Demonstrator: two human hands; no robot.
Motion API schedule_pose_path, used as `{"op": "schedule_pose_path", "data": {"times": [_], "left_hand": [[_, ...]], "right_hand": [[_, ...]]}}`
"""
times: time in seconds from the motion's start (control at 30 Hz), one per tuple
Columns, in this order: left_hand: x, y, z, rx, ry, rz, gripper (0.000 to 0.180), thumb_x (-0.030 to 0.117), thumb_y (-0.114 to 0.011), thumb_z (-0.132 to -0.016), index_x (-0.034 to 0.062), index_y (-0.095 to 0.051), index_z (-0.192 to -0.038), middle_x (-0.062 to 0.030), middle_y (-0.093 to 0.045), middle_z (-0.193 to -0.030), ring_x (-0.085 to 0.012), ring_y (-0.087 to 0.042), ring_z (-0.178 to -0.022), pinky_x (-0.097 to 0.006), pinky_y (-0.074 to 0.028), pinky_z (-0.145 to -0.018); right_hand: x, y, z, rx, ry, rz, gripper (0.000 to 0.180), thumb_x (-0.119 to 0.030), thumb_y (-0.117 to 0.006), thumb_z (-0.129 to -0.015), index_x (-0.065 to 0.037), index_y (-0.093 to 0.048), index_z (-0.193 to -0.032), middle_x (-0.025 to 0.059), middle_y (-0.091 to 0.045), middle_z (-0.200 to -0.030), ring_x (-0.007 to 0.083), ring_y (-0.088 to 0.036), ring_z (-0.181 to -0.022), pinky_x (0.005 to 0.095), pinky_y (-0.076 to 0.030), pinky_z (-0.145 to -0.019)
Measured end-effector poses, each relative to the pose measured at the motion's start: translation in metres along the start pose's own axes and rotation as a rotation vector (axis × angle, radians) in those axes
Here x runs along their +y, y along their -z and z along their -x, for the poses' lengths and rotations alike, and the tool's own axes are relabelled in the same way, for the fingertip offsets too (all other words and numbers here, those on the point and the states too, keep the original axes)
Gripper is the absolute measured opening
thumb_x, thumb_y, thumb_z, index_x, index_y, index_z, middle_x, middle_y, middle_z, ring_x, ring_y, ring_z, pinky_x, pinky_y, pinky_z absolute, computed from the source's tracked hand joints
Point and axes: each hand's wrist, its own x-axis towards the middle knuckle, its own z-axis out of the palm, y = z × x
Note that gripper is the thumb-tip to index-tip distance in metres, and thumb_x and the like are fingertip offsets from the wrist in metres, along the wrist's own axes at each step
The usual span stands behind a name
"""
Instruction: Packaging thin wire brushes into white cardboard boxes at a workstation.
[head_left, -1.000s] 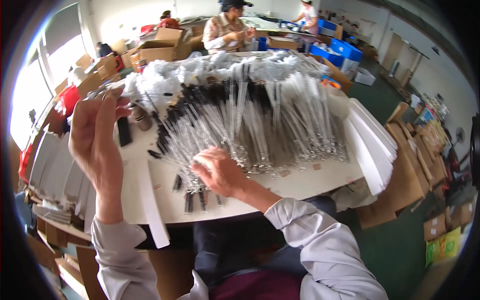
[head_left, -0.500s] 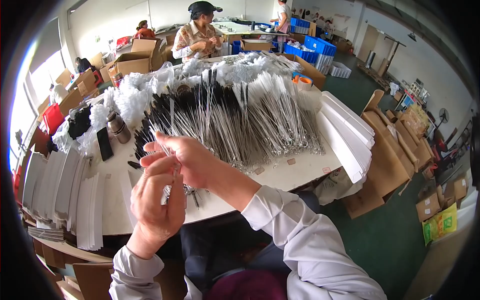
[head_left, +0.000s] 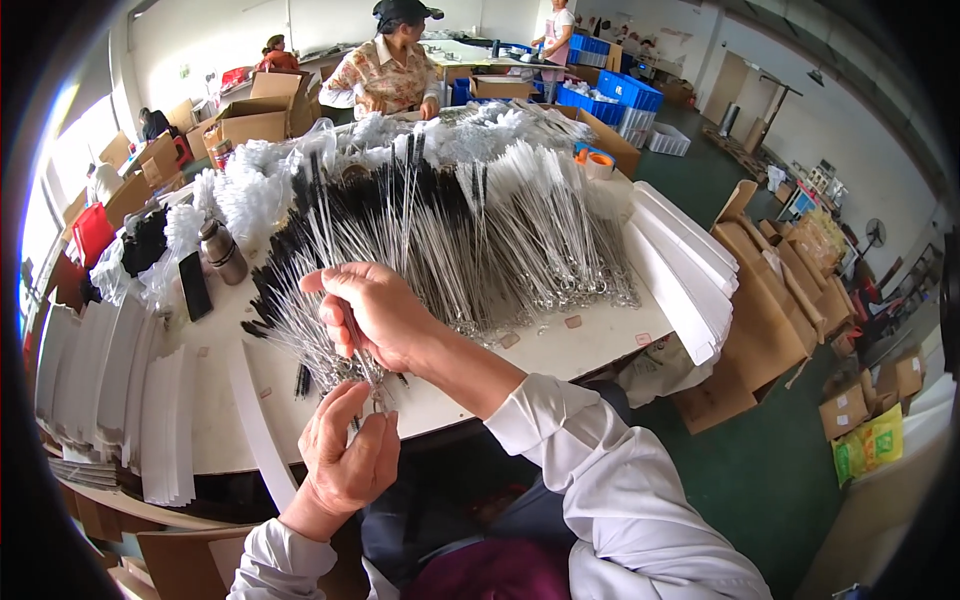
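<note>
My right hand [head_left: 375,312] is closed around the thin wire handles of a few brushes, whose black bristle ends appear to rise above it. Below it, my left hand [head_left: 350,450] pinches at the looped lower ends of these wires; the exact number held is hidden by the fingers. Just behind both hands spreads a large pile of black-bristled wire brushes [head_left: 440,225] with metal loops toward me. To its right lie white-bristled brushes [head_left: 560,225], their loops also facing my side.
White card strips [head_left: 165,425] stack at the left and more strips [head_left: 680,265] fan out at the right. A phone [head_left: 195,286] and a metal flask [head_left: 222,252] sit left of the pile. Clear plastic bags [head_left: 250,190] lie behind. Across the table stands a co-worker [head_left: 385,75].
My left hand has moved down from beside my right fingers to the looped wire ends. The right hand keeps its grip. The co-worker's hands have lowered to the table, and my view has shifted slightly.
</note>
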Motion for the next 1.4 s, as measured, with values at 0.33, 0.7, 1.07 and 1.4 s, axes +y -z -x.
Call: {"op": "schedule_pose_path", "data": {"times": [0.33, 0.7, 1.07, 1.4], "left_hand": [[0.021, -0.031, 0.019, -0.133, 0.734, 0.552, 0.011, -0.004, -0.072, -0.086, -0.0020, -0.061, -0.084, -0.0128, -0.068, -0.078, -0.0214, -0.071, -0.071, -0.032, -0.054, -0.066], [0.049, -0.070, 0.029, -0.332, 1.311, 1.538, 0.008, 0.005, -0.062, -0.100, -0.0022, -0.062, -0.096, -0.0140, -0.072, -0.085, -0.0180, -0.071, -0.073, -0.033, -0.061, -0.070], [0.066, -0.088, 0.035, -0.542, 0.987, 1.162, 0.020, 0.010, -0.062, -0.101, -0.0057, -0.064, -0.114, -0.0084, -0.072, -0.094, -0.0120, -0.069, -0.091, -0.028, -0.056, -0.084], [0.073, -0.095, 0.033, -0.551, 1.009, 1.326, 0.028, 0.017, -0.056, -0.108, -0.0077, -0.063, -0.117, -0.0100, -0.073, -0.096, -0.0153, -0.070, -0.090, -0.030, -0.057, -0.085]], "right_hand": [[-0.001, 0.024, 0.036, 0.167, 0.168, -0.096, 0.027, -0.022, -0.044, -0.112, -0.001, -0.061, -0.119, -0.0032, -0.048, -0.067, 0.0040, -0.037, -0.050, 0.0208, -0.031, -0.041], [0.008, 0.067, 0.098, 0.420, 0.400, -0.104, 0.032, -0.026, -0.049, -0.111, 0.000, -0.062, -0.123, -0.0045, -0.046, -0.068, 0.0042, -0.037, -0.052, 0.0217, -0.029, -0.044], [0.028, 0.088, 0.137, 0.525, 0.396, -0.070, 0.032, -0.026, -0.049, -0.111, 0.001, -0.061, -0.124, -0.0040, -0.046, -0.067, 0.0041, -0.036, -0.051, 0.0218, -0.028, -0.043], [0.030, 0.090, 0.147, 0.560, 0.408, -0.094, 0.033, -0.025, -0.049, -0.111, 0.003, -0.061, -0.124, -0.0040, -0.046, -0.067, 0.0044, -0.035, -0.050, 0.0220, -0.029, -0.044]]}}
